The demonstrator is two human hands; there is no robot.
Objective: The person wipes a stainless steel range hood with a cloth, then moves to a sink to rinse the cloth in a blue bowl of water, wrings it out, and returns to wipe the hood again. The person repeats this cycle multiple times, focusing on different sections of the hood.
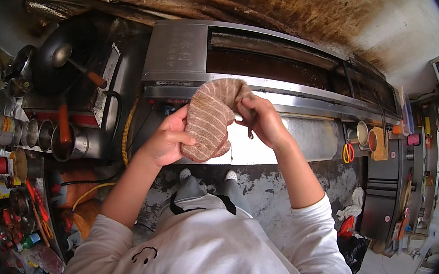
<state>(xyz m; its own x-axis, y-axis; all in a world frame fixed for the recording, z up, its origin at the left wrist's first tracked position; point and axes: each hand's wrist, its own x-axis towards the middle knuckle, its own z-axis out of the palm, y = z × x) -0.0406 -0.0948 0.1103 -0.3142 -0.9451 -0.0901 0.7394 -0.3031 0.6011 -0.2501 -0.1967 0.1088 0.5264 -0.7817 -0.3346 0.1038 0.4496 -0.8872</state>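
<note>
A brown striped cloth, folded over into a curved bundle, is held up between both hands. My left hand grips its lower left side, thumb on the front. With my right hand I pinch its upper right end, where a small dark loop hangs below the fingers. Behind the cloth stands a long stainless steel grill with a dark, sooty open trough. Part of the grill's front edge and the white panel below it is hidden by the cloth and hands.
At left, a black wok holds a ladle with a wooden handle. Metal pots and several jars and bottles crowd below it. Yellow-handled scissors hang at right beside cups. A yellow hose runs down near the stove.
</note>
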